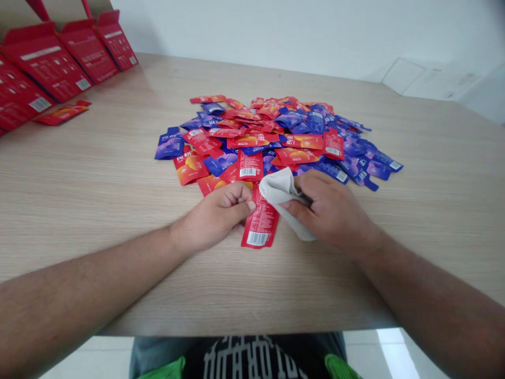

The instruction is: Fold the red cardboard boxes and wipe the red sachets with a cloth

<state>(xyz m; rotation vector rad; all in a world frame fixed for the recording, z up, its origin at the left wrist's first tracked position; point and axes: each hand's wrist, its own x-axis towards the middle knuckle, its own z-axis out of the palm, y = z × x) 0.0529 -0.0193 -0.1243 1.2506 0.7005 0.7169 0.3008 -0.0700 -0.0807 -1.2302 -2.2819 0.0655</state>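
Left hand [216,215] is pinching a red sachet [263,218] at its left edge between thumb and fingers; right hand [335,210] is grasping a folded white cloth [282,184], which is covering the sachet's upper right part. Between the hands, the sachet is occupying the near edge of a sachet pile [276,138] on a wood-grain table [98,200]. Its back is facing up, showing a barcode [258,239] at the lower end and rows of white text too small to read. Within the pile, red-and-orange sachets [302,141] and blue-purple sachets [169,143] are bearing white Chinese characters, not certainly legible. At far left, red cartons [51,60] are displaying white print and barcodes. Large, partly hidden lettering is crossing the wearer's black shirt [252,363].
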